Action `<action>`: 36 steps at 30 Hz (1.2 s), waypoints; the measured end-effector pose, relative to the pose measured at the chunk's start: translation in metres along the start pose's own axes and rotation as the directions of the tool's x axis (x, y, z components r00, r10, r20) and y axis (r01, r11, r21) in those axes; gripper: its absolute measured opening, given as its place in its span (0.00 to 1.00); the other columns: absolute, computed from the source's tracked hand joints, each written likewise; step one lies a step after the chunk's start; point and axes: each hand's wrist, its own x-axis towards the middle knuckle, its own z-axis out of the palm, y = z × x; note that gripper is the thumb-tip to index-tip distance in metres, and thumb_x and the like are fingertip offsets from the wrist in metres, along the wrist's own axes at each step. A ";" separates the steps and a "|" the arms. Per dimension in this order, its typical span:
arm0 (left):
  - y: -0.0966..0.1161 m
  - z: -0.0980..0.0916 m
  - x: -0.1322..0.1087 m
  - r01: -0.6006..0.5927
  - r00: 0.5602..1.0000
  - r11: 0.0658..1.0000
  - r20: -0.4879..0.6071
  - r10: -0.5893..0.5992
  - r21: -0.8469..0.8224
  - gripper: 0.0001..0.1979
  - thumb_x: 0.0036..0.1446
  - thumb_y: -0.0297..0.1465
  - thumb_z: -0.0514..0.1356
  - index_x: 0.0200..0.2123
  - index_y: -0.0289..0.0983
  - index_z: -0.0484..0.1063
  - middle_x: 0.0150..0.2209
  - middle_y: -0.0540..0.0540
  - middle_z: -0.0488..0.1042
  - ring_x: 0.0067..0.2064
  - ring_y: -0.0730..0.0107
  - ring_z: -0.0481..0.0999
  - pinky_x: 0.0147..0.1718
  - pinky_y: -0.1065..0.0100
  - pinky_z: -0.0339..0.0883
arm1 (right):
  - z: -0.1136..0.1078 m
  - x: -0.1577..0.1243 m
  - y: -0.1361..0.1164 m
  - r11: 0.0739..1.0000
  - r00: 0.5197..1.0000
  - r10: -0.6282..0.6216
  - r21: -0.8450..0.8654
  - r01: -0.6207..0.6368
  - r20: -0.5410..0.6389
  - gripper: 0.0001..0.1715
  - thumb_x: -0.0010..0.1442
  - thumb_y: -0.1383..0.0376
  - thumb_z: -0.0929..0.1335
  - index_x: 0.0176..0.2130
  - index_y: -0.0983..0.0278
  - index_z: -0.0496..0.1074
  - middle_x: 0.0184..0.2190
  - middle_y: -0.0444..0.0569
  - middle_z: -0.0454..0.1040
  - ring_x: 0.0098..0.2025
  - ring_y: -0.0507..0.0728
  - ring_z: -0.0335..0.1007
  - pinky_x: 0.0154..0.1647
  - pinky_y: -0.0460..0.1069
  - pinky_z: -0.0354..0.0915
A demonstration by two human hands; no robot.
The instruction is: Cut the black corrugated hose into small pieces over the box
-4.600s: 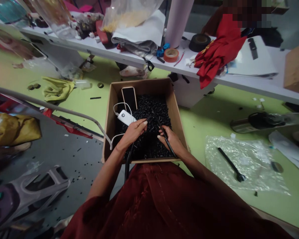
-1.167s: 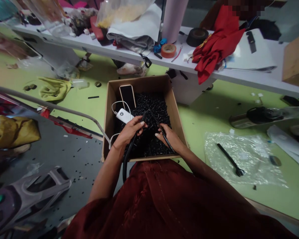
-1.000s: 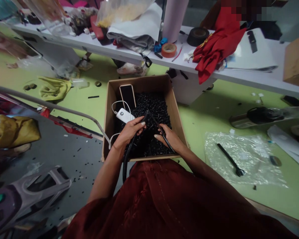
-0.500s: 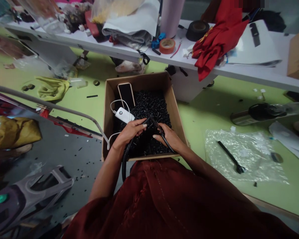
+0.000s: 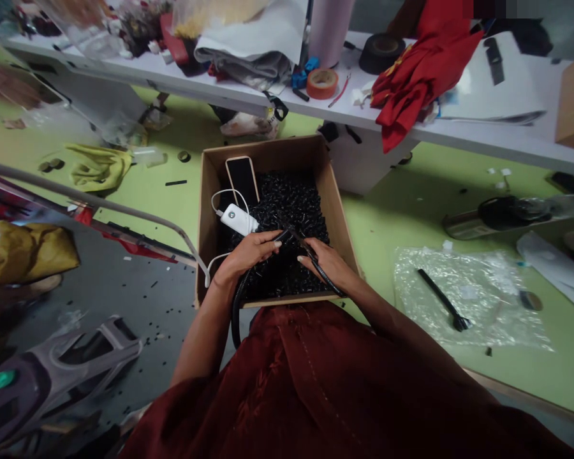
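Observation:
My left hand (image 5: pixel 257 250) is closed around a black corrugated tube (image 5: pixel 236 319), which loops down over the front of the cardboard box (image 5: pixel 343 236). The tube's end points right, toward my other hand. Closed around a dark hand tool (image 5: pixel 329 282) is my right hand (image 5: pixel 329 262); the tool looks like pliers or a cutter, with a long handle passing below the palm. Its jaws meet the tube's end between my hands, too dark to tell how they grip. Underneath, many short black tube pieces (image 5: pixel 294 194) fill the box.
Inside the box lie a phone (image 5: pixel 242 180) and a white power bank (image 5: pixel 236 218) with a white cable. A cluttered white table (image 5: pixel 349 105) runs behind. On the right are a clear plastic sheet (image 5: pixel 488 280) and a steel flask (image 5: pixel 463 223). A curved metal bar (image 5: pixel 124 207) stands left.
My right hand has shifted slightly right and its thumb has moved in toward the tool. More of the tube shows beyond my left fingers. The box and its contents stay put.

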 end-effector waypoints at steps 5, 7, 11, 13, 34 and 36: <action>-0.001 0.000 0.000 -0.005 1.000 1.000 0.014 0.005 -0.027 0.26 0.52 0.35 0.61 0.54 0.36 0.71 0.25 0.51 0.67 0.23 0.81 0.58 0.21 0.74 0.50 | -0.001 0.000 0.000 0.999 1.000 0.006 -0.036 -0.006 0.007 0.13 0.60 0.62 0.61 0.45 0.62 0.64 0.37 0.51 0.72 0.39 0.59 0.69 0.40 0.52 0.62; -0.002 0.001 0.001 -0.003 1.000 0.999 0.019 0.003 -0.038 0.25 0.52 0.35 0.61 0.54 0.36 0.71 0.25 0.51 0.67 0.22 0.81 0.58 0.20 0.74 0.50 | -0.002 0.000 -0.001 0.998 1.000 0.012 -0.055 -0.011 0.012 0.12 0.59 0.64 0.61 0.44 0.61 0.64 0.36 0.50 0.72 0.38 0.58 0.69 0.39 0.51 0.61; -0.005 0.001 0.003 0.002 1.000 0.999 0.002 -0.002 -0.049 0.25 0.52 0.34 0.61 0.54 0.35 0.71 0.25 0.52 0.66 0.22 0.82 0.57 0.20 0.74 0.49 | -0.002 0.000 -0.003 0.993 0.998 0.065 -0.103 -0.063 0.020 0.10 0.59 0.64 0.60 0.42 0.61 0.64 0.32 0.49 0.73 0.35 0.58 0.69 0.34 0.49 0.59; -0.007 0.001 0.005 0.002 1.000 0.999 -0.004 -0.002 -0.045 0.25 0.52 0.34 0.61 0.54 0.34 0.71 0.25 0.51 0.66 0.21 0.82 0.57 0.19 0.74 0.48 | -0.002 0.000 -0.004 0.988 0.996 0.092 -0.125 -0.088 0.023 0.10 0.58 0.64 0.61 0.42 0.60 0.65 0.31 0.48 0.73 0.33 0.57 0.70 0.32 0.48 0.58; -0.003 0.002 0.005 -0.071 0.997 0.973 -0.058 0.060 -0.218 0.17 0.55 0.35 0.60 0.46 0.33 0.66 0.31 0.48 0.74 0.20 0.81 0.65 0.18 0.74 0.53 | 0.001 0.002 0.001 0.985 0.972 0.170 0.027 -0.168 -0.161 0.15 0.60 0.58 0.61 0.45 0.61 0.66 0.34 0.52 0.76 0.37 0.61 0.74 0.37 0.51 0.64; -0.002 0.003 0.005 -0.080 0.996 0.972 -0.057 0.069 -0.222 0.14 0.55 0.35 0.59 0.42 0.33 0.65 0.35 0.45 0.76 0.22 0.80 0.68 0.19 0.74 0.55 | 0.001 0.002 0.000 0.986 0.971 0.167 0.057 -0.159 -0.170 0.16 0.59 0.58 0.62 0.46 0.62 0.65 0.35 0.52 0.76 0.37 0.62 0.74 0.37 0.52 0.64</action>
